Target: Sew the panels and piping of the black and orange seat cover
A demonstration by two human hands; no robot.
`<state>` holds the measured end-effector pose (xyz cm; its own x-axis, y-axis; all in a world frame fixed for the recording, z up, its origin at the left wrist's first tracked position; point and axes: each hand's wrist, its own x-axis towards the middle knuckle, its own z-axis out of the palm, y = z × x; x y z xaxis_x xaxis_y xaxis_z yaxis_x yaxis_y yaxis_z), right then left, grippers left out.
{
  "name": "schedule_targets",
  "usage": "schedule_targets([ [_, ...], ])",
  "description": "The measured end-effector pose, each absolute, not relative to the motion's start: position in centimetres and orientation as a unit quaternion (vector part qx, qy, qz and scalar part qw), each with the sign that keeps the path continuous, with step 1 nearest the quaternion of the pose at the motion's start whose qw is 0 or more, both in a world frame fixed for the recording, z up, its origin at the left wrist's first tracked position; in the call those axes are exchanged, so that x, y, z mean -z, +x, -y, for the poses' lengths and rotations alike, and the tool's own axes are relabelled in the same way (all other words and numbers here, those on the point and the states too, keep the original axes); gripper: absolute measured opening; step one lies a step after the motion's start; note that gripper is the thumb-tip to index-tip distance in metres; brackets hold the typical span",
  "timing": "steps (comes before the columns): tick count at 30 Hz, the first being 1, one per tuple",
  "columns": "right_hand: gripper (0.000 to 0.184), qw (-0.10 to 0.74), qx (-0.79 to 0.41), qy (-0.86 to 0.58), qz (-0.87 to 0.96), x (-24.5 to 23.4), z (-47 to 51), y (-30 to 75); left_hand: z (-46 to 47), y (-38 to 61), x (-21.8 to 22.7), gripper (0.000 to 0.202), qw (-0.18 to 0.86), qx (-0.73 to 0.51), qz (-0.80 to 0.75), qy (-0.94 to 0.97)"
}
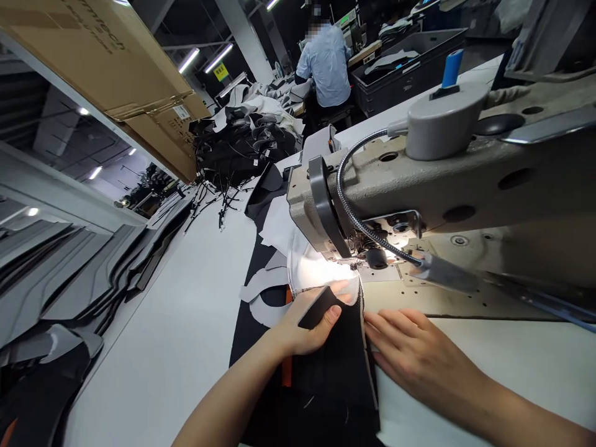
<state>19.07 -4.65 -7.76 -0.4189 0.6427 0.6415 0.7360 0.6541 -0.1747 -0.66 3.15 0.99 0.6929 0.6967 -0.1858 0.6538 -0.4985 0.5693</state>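
Note:
My left hand [305, 326] pinches a fold of black fabric [333, 366] between thumb and fingers, just in front of the sewing machine's needle area [367, 248]. My right hand [412, 354] lies flat with fingers stretched out, pressing the fabric's right edge onto the white table. A pale grey fabric piece [310, 267] lies lit under the machine's lamp. The beige sewing machine [442, 186] fills the right side.
Cut grey and black pieces [265, 298] lie left of the machine. Stacks of grey panels [69, 279] line the left table edge, beside cardboard boxes [121, 68]. A heap of black parts [242, 149] lies farther back. A person in a blue shirt [326, 62] sits at the back.

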Motion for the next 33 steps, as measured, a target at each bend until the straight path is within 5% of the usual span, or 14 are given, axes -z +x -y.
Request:
schedule_targets([
  [8, 0.025, 0.377, 0.048, -0.394, 0.837, 7.4, 4.3, 19.3, -3.3, -1.3, -0.4, 0.038, 0.337, -0.074, -0.379, 0.859],
  [17, 0.012, 0.297, 0.006, -0.365, 0.882, 6.6, 3.9, 17.9, -3.0, 0.4, -1.2, 0.031, 0.317, -0.046, -0.376, 0.869],
  [23, 0.023, 0.403, 0.090, -0.318, 0.853, 5.7, 4.1, 18.9, -2.8, 0.7, -1.2, 0.031, 0.324, -0.043, -0.396, 0.858],
  [28, 0.034, 0.378, 0.091, -0.314, 0.866, 7.2, 4.9, 18.3, -2.7, 0.3, -1.1, 0.042, 0.359, -0.031, -0.408, 0.839],
  [33, 0.039, 0.345, 0.080, -0.316, 0.880, 7.4, 4.5, 18.6, -3.1, 1.1, -0.5, 0.032, 0.236, 0.014, -0.336, 0.912],
])
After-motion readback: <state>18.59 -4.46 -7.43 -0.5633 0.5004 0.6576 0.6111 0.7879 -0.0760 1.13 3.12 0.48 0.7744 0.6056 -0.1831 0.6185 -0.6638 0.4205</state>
